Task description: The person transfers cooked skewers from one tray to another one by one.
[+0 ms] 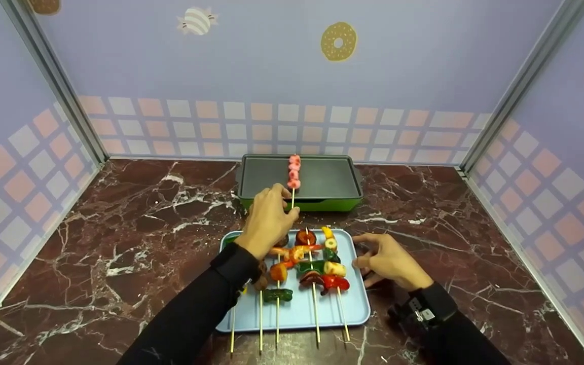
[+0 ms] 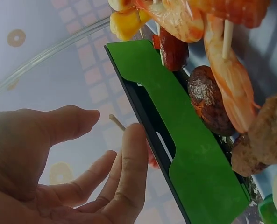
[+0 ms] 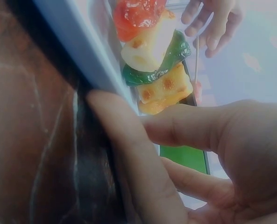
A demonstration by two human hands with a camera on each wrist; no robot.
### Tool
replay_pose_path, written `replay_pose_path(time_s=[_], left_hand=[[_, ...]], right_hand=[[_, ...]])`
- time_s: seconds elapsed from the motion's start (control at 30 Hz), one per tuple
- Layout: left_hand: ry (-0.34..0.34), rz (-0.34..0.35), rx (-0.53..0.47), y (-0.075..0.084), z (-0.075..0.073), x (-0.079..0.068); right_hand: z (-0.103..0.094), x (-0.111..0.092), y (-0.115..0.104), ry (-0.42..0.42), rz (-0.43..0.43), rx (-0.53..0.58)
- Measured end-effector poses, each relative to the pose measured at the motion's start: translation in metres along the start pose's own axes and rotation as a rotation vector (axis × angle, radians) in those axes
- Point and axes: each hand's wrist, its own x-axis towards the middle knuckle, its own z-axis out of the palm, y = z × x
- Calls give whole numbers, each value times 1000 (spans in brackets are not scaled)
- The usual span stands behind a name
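A pink skewer (image 1: 294,173) with round pieces lies across the dark plate of the green grill (image 1: 327,204), its stick pointing toward me. Around the stick's near end hovers my left hand (image 1: 267,218), thumb and fingers apart; in the left wrist view the stick end (image 2: 116,122) shows between them. My right hand (image 1: 388,258) grips the right rim of the light blue tray (image 1: 294,317), the thumb at its upper edge and a finger against its outer side. Several skewers of shrimp (image 1: 299,252), peppers (image 1: 336,282) and other pieces lie on the tray, partly hidden by my left arm.
The grill stands at the back, near the tiled-pattern wall (image 1: 261,121). Skewer sticks (image 1: 316,314) reach past the tray's near edge. Side panels border the dark marbled counter (image 1: 135,253) on the left and right.
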Motion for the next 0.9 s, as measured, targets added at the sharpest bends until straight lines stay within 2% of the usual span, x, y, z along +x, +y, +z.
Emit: replay_pose_path(time_s=[0.23, 0.53, 0.63, 0.9], left_hand=[[-20, -6, 9, -1, 6, 10], [7, 11, 20, -3, 13, 22], [18, 3, 22, -3, 15, 25], [-12, -46, 6, -1, 14, 31]], right_hand=[[1, -1, 1, 11, 3, -9], [0, 0, 2, 9, 0, -3], [0, 0, 1, 2, -2, 1], [-1, 0, 1, -3, -14, 3]])
